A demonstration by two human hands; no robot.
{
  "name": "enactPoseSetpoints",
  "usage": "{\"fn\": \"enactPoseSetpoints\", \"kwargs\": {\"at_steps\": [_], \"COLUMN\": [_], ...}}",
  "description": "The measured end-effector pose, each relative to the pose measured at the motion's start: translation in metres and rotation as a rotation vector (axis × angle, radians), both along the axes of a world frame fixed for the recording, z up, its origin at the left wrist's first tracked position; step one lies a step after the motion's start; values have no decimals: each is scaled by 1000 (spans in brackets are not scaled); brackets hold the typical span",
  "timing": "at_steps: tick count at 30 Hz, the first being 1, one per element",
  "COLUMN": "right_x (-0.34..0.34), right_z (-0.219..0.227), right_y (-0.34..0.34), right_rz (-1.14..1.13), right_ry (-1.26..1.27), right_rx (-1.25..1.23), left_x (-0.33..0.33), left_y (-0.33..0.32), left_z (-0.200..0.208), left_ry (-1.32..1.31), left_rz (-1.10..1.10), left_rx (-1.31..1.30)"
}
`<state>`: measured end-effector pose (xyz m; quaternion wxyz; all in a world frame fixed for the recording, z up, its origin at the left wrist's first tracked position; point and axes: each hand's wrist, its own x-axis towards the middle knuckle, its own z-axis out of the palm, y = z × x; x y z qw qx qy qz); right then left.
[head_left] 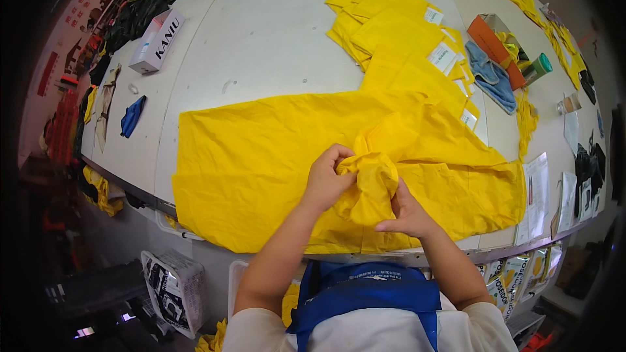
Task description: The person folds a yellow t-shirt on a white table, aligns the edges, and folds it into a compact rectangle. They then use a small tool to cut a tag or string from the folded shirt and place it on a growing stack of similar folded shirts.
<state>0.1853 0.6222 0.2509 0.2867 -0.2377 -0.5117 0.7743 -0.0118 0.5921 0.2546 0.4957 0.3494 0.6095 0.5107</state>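
Both hands, left hand (326,179) and right hand (407,212), pinch a bunched yellow fabric hood (372,186); big yellow garment (261,163) looks unfolded, folded yellow stack (398,32) already done behind.

white box (156,41) | blue cloth (490,75) | green-capped bottle (537,67) | orange box (495,45) | folded yellow stack (398,32)

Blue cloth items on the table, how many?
2: a small dark blue piece near the table's left edge, and a light blue cloth at the right beside the orange box. Others may be hidden under the yellow garments.
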Motion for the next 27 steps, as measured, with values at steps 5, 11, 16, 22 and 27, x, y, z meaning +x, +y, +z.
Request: {"fn": "enactPoseSetpoints", "kwargs": {"at_steps": [5,11,16,22,27], "right_x": [1,0,9,21,67], "right_z": [-1,-33,0,-77,-118], "right_y": [13,48,-1,123,191], "right_rz": [-372,-672,-196,-301,-271], "right_ry": [-291,-298,-254,-857,-1427], "right_rx": [74,304,785,1072,1299], "left_x": [46,87,18,-129,-229], "left_y": [1,-31,3,13,22], "left_z": [12,45,7,-61,-94], "left_ry": [70,515,96,469,716], "left_rz": [144,-178,426,134,182], "left_rx": [205,414,-31,-242,-369]}}
